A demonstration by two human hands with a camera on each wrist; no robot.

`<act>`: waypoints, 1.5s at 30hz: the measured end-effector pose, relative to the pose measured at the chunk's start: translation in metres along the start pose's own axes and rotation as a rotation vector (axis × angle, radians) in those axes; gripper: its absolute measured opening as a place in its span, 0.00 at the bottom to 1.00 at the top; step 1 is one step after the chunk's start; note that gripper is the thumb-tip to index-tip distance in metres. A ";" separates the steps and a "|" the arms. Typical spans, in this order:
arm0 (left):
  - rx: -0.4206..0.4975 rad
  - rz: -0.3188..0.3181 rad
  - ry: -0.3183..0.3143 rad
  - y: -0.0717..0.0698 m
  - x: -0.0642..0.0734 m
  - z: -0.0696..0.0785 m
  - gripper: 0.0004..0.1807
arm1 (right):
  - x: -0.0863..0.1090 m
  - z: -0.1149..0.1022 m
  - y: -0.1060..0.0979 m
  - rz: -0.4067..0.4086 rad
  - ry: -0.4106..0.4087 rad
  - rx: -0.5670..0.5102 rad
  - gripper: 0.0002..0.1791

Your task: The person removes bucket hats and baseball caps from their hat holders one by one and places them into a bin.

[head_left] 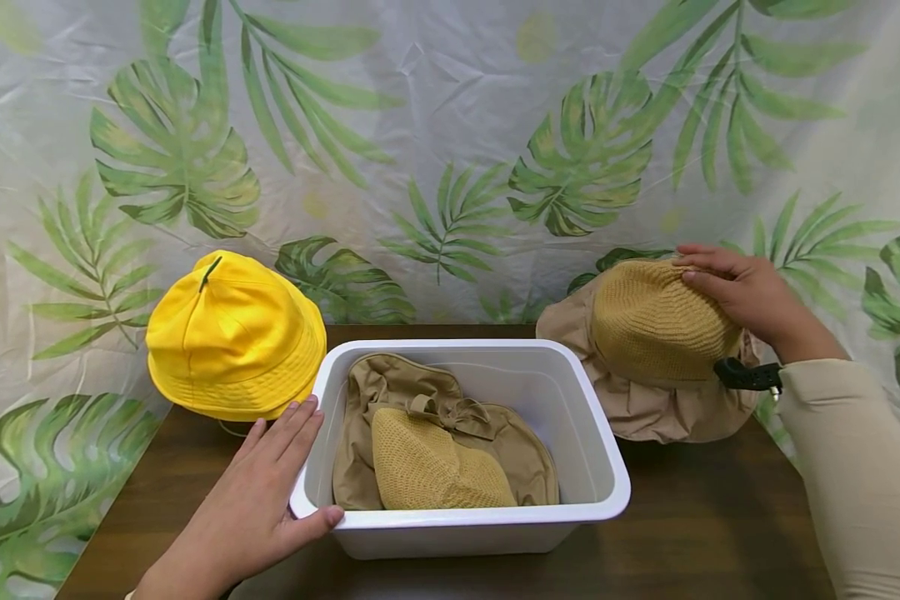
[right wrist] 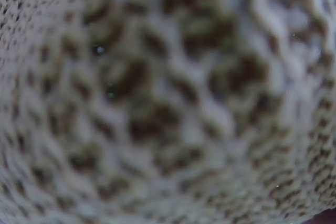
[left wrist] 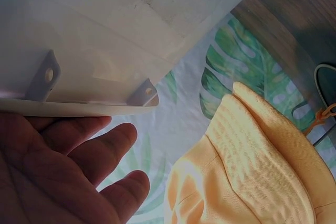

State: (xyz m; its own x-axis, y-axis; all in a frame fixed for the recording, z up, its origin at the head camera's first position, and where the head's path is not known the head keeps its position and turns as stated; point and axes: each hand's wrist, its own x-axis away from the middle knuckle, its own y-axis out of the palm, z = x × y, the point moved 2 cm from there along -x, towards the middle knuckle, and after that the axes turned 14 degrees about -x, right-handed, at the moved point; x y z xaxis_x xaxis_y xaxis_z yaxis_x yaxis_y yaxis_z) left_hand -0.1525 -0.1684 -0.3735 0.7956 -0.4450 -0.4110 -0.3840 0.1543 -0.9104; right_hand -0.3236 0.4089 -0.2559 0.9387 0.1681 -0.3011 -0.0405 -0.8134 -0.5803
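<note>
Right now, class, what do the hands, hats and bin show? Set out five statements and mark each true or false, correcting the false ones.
1. The yellow hat is outside the bin. True.
2. The right hand touches the yellow hat. False: it touches the far-right hat.
3. The left hand touches the bin. True.
4. The bin is empty. False: a bow-trimmed hat lies inside.
5. The bin is white. True.

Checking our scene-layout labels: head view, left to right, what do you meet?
Yellow fabric bucket hat → white rectangular plastic bin → tan hat with ribbed knit crown and fabric brim → right hand → beige fabric sleeve.
</note>
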 end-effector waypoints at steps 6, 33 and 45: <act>0.002 0.005 -0.003 0.000 0.000 0.000 0.52 | 0.000 -0.009 -0.005 0.026 -0.011 -0.044 0.23; 0.003 0.001 0.004 0.000 -0.001 0.000 0.51 | -0.001 -0.056 -0.027 0.092 -0.039 -0.108 0.22; 0.010 0.008 -0.003 0.001 -0.001 0.000 0.52 | -0.006 -0.089 -0.028 0.178 -0.128 -0.118 0.19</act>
State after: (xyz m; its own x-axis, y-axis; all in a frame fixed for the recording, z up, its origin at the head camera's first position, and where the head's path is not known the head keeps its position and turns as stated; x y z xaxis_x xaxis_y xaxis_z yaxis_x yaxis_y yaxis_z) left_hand -0.1535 -0.1679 -0.3744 0.7938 -0.4414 -0.4183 -0.3854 0.1670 -0.9075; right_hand -0.2976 0.3810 -0.1711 0.8688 0.0793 -0.4887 -0.1544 -0.8945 -0.4196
